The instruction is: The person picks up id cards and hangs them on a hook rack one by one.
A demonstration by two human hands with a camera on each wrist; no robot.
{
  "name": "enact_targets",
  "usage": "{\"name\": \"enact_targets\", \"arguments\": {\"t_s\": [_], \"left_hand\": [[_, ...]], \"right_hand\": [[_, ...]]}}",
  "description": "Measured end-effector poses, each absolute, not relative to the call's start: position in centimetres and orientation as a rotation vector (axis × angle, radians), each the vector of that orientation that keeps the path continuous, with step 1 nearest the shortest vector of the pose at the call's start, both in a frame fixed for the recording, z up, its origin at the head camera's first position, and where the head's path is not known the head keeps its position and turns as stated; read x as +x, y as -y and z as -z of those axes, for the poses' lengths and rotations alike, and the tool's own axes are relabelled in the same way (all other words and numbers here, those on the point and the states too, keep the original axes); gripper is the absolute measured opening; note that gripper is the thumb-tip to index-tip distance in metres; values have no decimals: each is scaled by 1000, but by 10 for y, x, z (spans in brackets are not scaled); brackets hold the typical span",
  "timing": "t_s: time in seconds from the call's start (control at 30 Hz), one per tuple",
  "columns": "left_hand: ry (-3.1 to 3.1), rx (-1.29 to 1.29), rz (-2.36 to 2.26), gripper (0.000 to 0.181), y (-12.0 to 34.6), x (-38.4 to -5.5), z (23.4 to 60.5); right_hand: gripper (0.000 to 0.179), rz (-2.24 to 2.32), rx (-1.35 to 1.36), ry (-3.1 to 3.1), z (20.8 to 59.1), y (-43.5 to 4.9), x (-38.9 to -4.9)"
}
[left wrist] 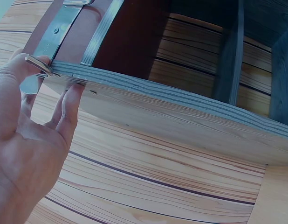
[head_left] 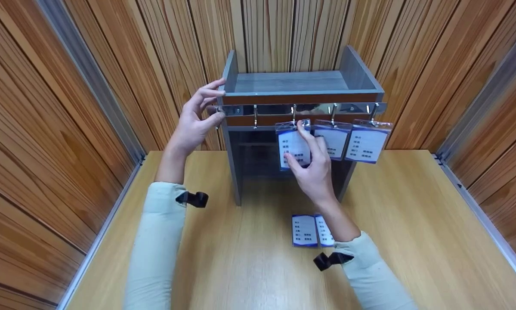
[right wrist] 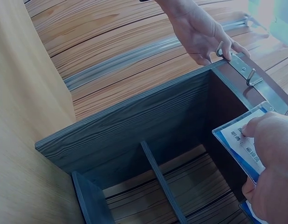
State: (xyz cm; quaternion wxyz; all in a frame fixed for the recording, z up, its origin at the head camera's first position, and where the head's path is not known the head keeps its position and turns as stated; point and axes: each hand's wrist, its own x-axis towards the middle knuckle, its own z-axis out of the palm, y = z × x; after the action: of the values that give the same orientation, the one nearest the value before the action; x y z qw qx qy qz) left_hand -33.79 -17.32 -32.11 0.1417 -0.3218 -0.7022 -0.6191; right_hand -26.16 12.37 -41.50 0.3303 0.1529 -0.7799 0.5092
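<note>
Rectangular plastic badge (head_left: 288, 140) at a slim metal hook (head_left: 294, 113), pinched by the right hand (head_left: 316, 161).
The left hand (head_left: 192, 122) grips the grey wood-grain shelf (head_left: 290, 81) where a shiny, flat rail (head_left: 275, 109) ends.

Head cam: high, forward-down over shelf (head_left: 266, 98); wrist cams close.
Left wrist faces shelf's left edge, right looks left; both catch left hand (left wrist: 34, 140).

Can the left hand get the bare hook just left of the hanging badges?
Probably yes: the left hand touches the shelf unit close to that metal hook, and nothing appears to block it.
</note>
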Motion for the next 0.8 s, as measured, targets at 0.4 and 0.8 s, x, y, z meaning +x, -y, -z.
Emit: {"name": "enact_targets", "arguments": {"t_s": [0.4, 0.8], "left_hand": [[2050, -909, 1786, 37, 173, -337, 320], [2029, -916, 1806, 37, 173, -339, 322]], "right_hand": [[57, -1328, 486, 1927, 437, -129, -259], [57, -1364, 456, 1939, 449, -134, -256]]}}
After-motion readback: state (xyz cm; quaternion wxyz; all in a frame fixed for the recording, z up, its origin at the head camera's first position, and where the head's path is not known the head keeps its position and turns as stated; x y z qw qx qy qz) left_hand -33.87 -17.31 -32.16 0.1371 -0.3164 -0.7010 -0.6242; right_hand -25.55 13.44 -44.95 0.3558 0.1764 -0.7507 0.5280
